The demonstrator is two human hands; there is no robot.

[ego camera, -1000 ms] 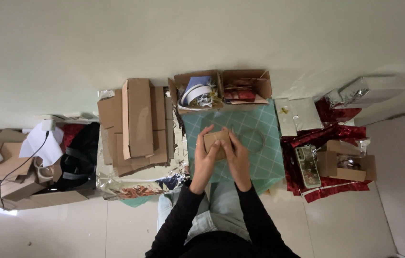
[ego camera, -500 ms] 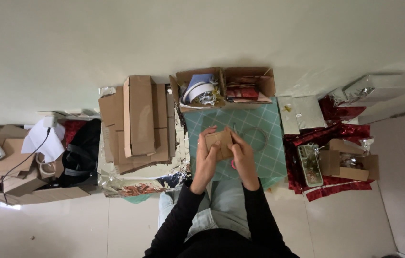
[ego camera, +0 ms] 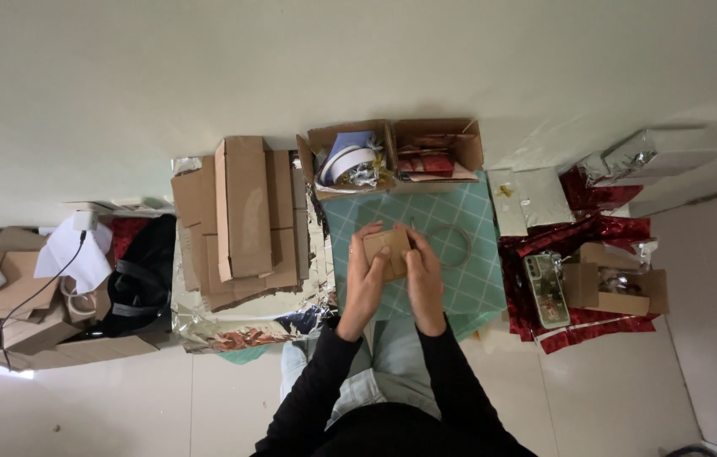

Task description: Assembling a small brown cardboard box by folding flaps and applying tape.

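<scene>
Gripping a small brown cardboard box (ego camera: pixel 387 251), both hands close together.

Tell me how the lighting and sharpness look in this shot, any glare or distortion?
Head view: soft, even light, faint shadows; glare on the silver foil and a bright patch on the floor at left; wide-angle bending toward the edges; both hands and the small box reasonably sharp.

wall (ego camera: pixel 358 59): plain off-white | floor (ego camera: pixel 164 406): pale glossy tiles | light: soft, even
</scene>
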